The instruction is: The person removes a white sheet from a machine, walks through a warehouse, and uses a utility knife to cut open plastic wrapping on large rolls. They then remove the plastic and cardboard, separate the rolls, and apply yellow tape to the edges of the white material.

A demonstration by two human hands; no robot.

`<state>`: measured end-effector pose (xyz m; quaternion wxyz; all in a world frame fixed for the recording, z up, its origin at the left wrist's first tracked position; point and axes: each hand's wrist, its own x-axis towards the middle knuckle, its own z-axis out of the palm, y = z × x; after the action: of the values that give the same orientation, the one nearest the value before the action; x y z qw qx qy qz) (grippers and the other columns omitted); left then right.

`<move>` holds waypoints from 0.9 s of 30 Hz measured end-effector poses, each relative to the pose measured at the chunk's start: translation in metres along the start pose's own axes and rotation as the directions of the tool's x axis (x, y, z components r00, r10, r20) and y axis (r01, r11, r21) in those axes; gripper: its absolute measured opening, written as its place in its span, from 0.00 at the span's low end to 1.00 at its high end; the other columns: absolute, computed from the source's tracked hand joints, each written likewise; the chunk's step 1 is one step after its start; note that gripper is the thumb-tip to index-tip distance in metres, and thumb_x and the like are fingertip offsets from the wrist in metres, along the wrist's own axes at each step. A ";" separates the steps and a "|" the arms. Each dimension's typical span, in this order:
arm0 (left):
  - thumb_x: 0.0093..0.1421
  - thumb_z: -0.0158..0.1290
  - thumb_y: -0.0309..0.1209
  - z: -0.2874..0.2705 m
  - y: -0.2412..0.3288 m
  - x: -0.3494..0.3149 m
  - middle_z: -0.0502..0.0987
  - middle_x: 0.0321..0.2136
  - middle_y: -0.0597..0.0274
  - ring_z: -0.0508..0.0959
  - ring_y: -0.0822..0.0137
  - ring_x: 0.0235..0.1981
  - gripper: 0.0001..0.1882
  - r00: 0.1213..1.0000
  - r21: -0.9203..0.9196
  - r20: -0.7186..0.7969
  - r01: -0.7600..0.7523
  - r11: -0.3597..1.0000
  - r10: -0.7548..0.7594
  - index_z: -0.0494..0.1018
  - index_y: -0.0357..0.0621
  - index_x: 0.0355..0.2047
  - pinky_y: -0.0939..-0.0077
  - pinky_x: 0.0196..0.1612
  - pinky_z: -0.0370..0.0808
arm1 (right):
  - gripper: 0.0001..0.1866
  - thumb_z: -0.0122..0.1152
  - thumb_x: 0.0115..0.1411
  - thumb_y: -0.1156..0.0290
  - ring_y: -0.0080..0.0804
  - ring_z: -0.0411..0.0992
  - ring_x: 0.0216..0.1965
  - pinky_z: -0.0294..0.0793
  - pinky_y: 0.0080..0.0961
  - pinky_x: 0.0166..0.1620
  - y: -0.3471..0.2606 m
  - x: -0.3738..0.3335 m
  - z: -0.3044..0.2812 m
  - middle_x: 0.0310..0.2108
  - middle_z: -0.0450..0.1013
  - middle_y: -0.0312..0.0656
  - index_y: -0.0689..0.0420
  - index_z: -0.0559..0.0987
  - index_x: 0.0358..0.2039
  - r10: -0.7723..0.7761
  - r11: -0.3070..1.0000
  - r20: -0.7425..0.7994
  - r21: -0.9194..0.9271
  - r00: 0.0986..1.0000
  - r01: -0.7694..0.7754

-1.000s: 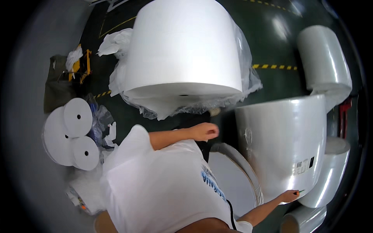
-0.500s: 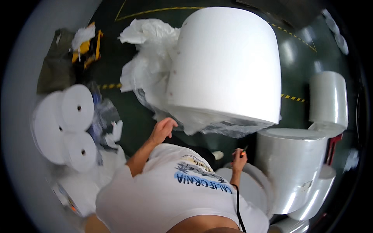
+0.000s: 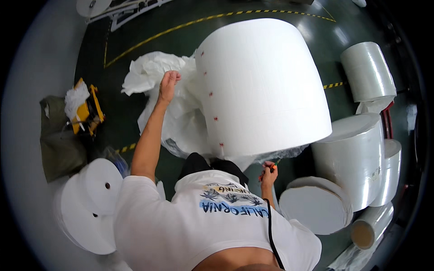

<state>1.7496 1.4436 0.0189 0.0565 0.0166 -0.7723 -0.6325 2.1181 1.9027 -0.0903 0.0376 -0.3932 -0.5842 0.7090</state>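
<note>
A huge white roll of sheet material (image 3: 266, 90) stands in front of me, with a row of red marks down its left side. Crumpled white wrapping (image 3: 181, 117) and clear film lie loose along its left and lower edge. My left hand (image 3: 169, 85) is stretched over the wrapping, left of the roll. Its fingers are curled together, and whatever they may hold is hidden. Close to the roll's near edge, my right hand (image 3: 268, 175) is closed around a small orange-and-black hand tool (image 3: 273, 168), mostly covered by the fingers.
Film-wrapped rolls (image 3: 350, 158) stand at the right, beside round white discs (image 3: 314, 210). A narrower roll (image 3: 368, 226) lies at the lower right. White rolls (image 3: 86, 217) sit at the left, below a yellow cart (image 3: 88, 108). Yellow-black tape (image 3: 181, 28) marks the green floor.
My left hand has moved forward from near my waist to over the wrapping. My right hand keeps its tool. The view has shifted, and the roll appears lower with its red marks plainer.
</note>
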 end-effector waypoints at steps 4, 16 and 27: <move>0.74 0.51 0.44 0.000 -0.052 0.111 0.79 0.42 0.63 0.78 0.69 0.46 0.17 0.994 0.068 0.060 -0.092 0.993 0.088 0.74 0.42 0.48 0.72 0.54 0.74 | 0.10 0.57 0.63 0.78 0.20 0.63 0.18 0.61 0.23 0.13 0.045 0.000 0.031 0.35 0.75 0.37 0.51 0.75 0.45 -0.029 0.997 -0.038 0.074 0.999 0.032; 0.54 0.69 0.59 0.128 -0.099 0.409 0.63 0.69 0.40 0.64 0.47 0.70 0.56 0.855 0.528 0.500 -0.175 0.831 -0.138 0.58 0.35 0.71 0.57 0.71 0.62 | 0.34 0.47 0.56 0.87 0.36 0.72 0.61 0.70 0.16 0.29 0.034 -0.052 0.201 0.68 0.66 0.50 0.62 0.67 0.66 0.201 0.922 -0.619 0.382 0.759 0.067; 0.63 0.63 0.37 0.144 -0.065 0.431 0.84 0.43 0.53 0.82 0.62 0.43 0.21 0.645 0.405 0.734 -0.164 0.899 -0.213 0.78 0.37 0.52 0.65 0.49 0.77 | 0.11 0.50 0.55 0.82 0.20 0.61 0.23 0.61 0.22 0.26 0.002 -0.015 0.248 0.24 0.65 0.30 0.56 0.77 0.36 0.068 0.998 -0.980 0.064 0.189 -0.023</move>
<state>1.3026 1.5287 -0.0442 -0.2881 -0.2283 -0.8439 -0.3908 1.9798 1.6967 -0.0824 0.3867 -0.7706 -0.4024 0.3077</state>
